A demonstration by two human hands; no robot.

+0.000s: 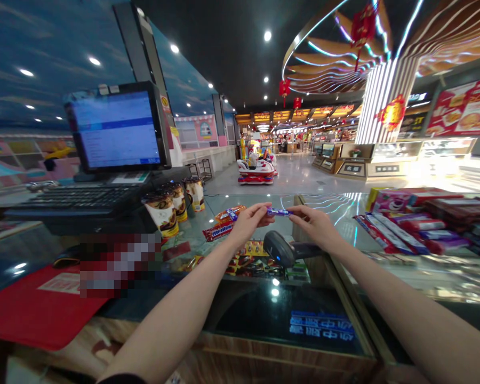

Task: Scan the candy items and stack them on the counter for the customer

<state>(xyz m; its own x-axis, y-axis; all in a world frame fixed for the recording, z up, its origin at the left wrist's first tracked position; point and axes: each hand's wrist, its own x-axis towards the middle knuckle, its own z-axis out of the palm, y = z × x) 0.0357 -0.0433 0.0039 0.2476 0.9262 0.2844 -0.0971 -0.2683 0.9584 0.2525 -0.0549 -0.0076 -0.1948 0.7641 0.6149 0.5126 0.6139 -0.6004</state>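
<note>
Over the glass counter, a small blue-and-purple wrapped bar [279, 212] is stretched level between my two hands. My left hand [251, 220] pinches its left end, and my right hand [312, 226] pinches its right end. Just below the bar, a black barcode scanner [279, 249] lies on the counter. Beside my left hand are a red wrapped snack [218, 231] and an orange packet [226, 214] with a blue wrapper by it.
A monitor [114, 128] and black keyboard [84, 200] stand at the left, near several printed cups [162, 214]. A red mat [36, 304] covers the near left. Wrapped snacks [400, 232] and boxes lie at the right. A wooden divider [336, 290] crosses the glass.
</note>
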